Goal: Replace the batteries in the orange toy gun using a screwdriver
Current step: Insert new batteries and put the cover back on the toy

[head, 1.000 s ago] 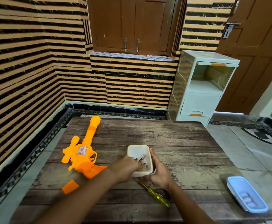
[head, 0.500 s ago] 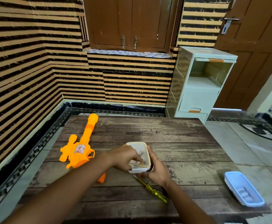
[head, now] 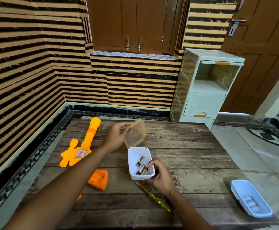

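Head view: the left hand point(head: 117, 136) is pinching the lid point(head: 136, 135) by its edge and holding it tilted, clear above the far end of the tub point(head: 143, 177), probably to keep the opening free. The right hand point(head: 160, 175) is curling round the tub's near right corner and gripping the wall, seemingly to stop it sliding on the table point(head: 185, 146).

Three batteries point(head: 140, 161), gold and black, are lying loose in the tub. One is lying apart from a touching pair nearer the right hand. Just beside the tub, toward the person, the screwdriver point(head: 155, 198) is lying flat with its yellow handle pointing to the near right, within easy reach of the right hand.

The gun point(head: 72, 150) is lying on its side at the left of the table, barrel pointing toward the far edge, apart from the tub. The left forearm point(head: 65, 185) is crossing over it. It is showing a bright orange body, a paler barrel tip, a darker band on the barrel and a sticker on its flank. Below the forearm an orange grip piece point(head: 99, 179) is showing hollow recesses, likely the open battery bay, but the forearm is hiding whether it joins the body.

A blue box point(head: 250, 198) is sitting at the near right corner.
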